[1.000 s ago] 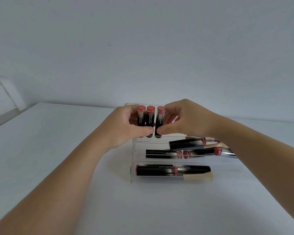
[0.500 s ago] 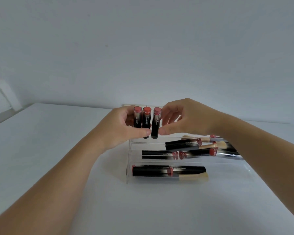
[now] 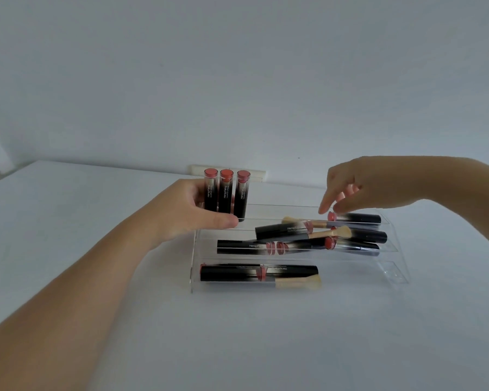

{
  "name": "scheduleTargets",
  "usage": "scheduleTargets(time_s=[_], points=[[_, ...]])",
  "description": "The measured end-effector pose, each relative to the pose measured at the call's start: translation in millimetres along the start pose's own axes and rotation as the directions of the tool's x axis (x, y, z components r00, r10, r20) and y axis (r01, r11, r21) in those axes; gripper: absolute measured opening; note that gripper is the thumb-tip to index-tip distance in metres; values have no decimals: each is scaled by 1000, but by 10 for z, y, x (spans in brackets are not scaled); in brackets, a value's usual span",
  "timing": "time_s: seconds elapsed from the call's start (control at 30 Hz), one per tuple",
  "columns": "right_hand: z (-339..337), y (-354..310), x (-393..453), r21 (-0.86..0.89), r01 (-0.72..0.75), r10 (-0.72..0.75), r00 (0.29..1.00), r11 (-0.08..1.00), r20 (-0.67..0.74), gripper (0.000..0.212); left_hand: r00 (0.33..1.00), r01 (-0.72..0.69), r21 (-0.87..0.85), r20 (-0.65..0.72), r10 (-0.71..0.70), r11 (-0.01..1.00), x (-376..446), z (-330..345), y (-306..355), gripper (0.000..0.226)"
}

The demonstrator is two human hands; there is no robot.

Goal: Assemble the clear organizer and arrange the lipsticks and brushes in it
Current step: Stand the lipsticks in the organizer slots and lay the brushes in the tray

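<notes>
Lipsticks (image 3: 226, 194) upright at ten o'clock, pinched by my left hand (image 3: 181, 213) so they don't topple | right hand (image 3: 364, 187) fingers spread, reaching the lying lipstick (image 3: 353, 218) at two o'clock in the organizer (image 3: 390, 249)

clear glossy plastic organizer (image 3: 390, 251), glossy black lipsticks (image 3: 226, 197), matt white table (image 3: 237, 334).

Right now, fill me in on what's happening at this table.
A person is filling a clear acrylic tiered organizer on a white table. The left hand steadies three upright black lipstick tubes with pink-red tops at the back left tier. The right hand reaches with open fingers toward a black lipstick lying flat on the back right tier. More lipsticks and wooden-handled brushes lie sideways, some crossed, on the lower tiers.
</notes>
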State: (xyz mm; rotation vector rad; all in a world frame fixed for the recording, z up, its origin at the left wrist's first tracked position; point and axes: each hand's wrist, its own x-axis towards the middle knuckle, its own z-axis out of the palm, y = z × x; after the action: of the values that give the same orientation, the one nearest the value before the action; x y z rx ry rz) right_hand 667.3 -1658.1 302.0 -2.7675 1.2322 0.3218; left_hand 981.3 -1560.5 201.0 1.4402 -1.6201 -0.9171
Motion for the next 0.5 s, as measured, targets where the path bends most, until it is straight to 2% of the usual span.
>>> scheduleTargets(time_s=[0.2,0.33,0.5], points=[[56,6,-49,-45,20,-19,1000,999,13,29,1000,5,4,1,-5,1000,-16,13,22,51],[76,-8,-100,49,47,-47,999,998,9,13,1000,-2,-3,0,2,1000,-33,15,43,52],[54,19,-184,140,63,-46,991,988,-122,16,1000,0,6,-2,0,1000,-30,22,48,51]])
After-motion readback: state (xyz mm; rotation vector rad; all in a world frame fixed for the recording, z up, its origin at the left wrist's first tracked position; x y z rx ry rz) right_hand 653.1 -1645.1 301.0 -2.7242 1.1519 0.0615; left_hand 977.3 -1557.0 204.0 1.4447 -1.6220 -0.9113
